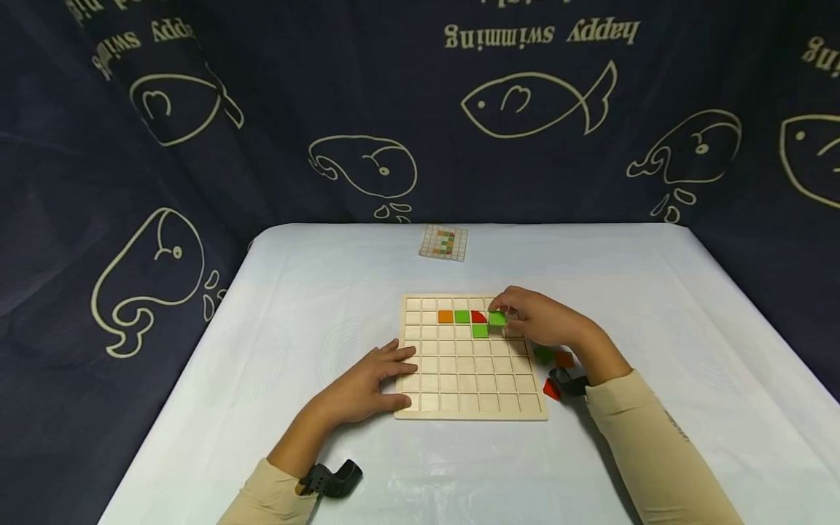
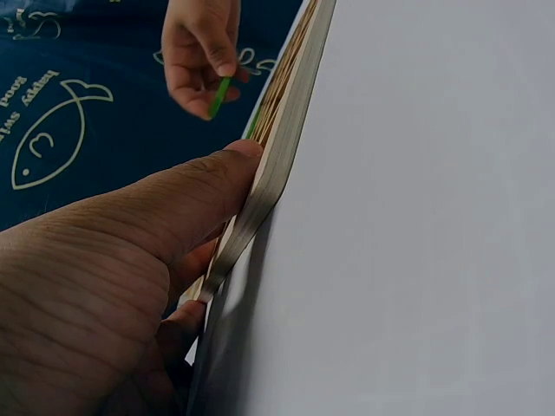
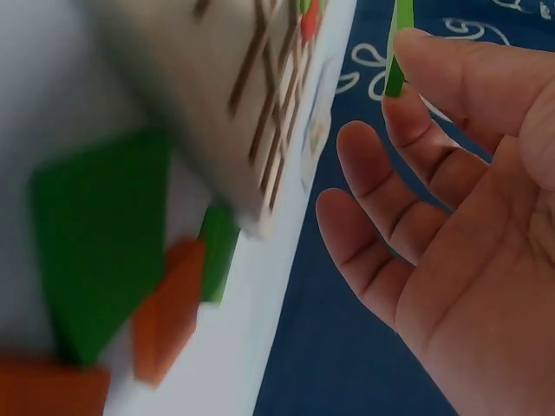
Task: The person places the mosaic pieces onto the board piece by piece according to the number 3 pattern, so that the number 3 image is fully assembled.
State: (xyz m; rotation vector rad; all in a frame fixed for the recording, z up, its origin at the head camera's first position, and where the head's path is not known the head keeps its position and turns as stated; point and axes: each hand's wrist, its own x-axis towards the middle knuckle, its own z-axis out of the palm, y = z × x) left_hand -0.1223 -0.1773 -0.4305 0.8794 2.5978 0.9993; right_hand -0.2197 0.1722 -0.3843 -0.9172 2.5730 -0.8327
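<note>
A wooden grid board (image 1: 459,380) lies flat on the white table. My right hand (image 1: 547,318) pinches a green square tile (image 1: 497,319) between thumb and finger, just above the board's upper right cells; the right wrist view shows that tile (image 3: 399,52) edge-on. In the cells to its left lie an orange tile (image 1: 445,316), a green tile (image 1: 462,316) and a red-and-green tile (image 1: 478,317), with another green tile (image 1: 480,331) one row lower. My left hand (image 1: 364,385) rests at the board's left edge, fingers spread, fingertips over the rim.
Loose tiles lie right of the board, partly under my right wrist: a green one (image 1: 543,355), an orange one (image 1: 564,359) and a red one (image 1: 551,390). A small pattern card (image 1: 443,243) lies at the table's far edge. Behind hangs a dark fish-print cloth (image 1: 275,175).
</note>
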